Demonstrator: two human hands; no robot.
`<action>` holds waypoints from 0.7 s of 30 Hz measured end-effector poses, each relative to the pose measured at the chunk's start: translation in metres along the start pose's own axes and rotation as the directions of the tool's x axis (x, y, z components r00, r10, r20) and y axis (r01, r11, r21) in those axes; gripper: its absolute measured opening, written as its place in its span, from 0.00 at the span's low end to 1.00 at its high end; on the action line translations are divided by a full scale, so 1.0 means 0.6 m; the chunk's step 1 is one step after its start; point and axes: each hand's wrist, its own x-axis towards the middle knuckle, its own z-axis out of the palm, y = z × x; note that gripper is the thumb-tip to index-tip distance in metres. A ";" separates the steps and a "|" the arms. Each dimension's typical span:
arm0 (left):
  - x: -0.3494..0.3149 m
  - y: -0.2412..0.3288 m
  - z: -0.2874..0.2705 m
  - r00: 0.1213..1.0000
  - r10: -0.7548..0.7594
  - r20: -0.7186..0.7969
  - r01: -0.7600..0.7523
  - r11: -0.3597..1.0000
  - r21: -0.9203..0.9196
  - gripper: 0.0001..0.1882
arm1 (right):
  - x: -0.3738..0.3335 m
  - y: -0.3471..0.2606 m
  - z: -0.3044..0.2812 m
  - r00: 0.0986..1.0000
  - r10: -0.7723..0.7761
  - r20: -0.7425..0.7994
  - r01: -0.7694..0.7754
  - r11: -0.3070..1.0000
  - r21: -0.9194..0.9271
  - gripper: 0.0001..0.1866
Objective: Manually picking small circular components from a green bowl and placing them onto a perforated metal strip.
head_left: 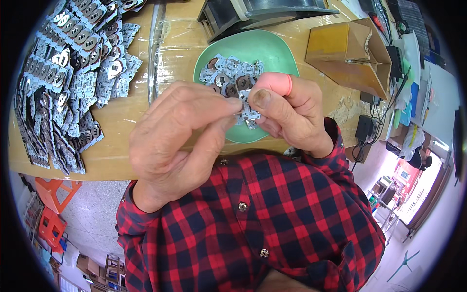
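Observation:
Between my hands, over the bowl, is a small pale-blue circuit board [249, 113] with tiny parts on its face. My right hand [296, 104] pinches it between thumb and bent forefinger; a pink cover sits on that forefinger. At the board's left edge, the thumb and forefinger of my left hand [180, 131] are closed in a pinch. What they grip is hidden by the fingertips. Below, a light-green bowl [279, 48] holds several loose boards [228, 73], some with round coin-cell holders.
Stacked panels of circuit boards [78, 73] cover the table's left side. A black curved housing [258, 14] lies beyond the bowl. To the right stand an open cardboard box [340, 51] and black power adapters [365, 127] with cables. Orange stools [51, 226] are on the floor at left.

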 end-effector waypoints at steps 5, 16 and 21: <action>-0.001 -0.003 0.001 0.984 -0.063 -0.165 0.058 0.998 -0.040 0.12 | 0.007 0.007 -0.017 0.952 -0.296 0.077 0.304 0.883 -0.357 0.13; -0.007 0.005 0.006 0.988 -0.135 -0.080 0.130 0.989 -0.064 0.13 | -0.003 -0.008 -0.015 0.996 -0.093 -0.013 0.091 0.992 -0.084 0.15; -0.005 -0.001 0.009 0.997 -0.066 -0.031 0.063 0.994 -0.089 0.12 | -0.002 -0.002 -0.010 0.990 -0.140 0.016 0.141 0.979 -0.146 0.14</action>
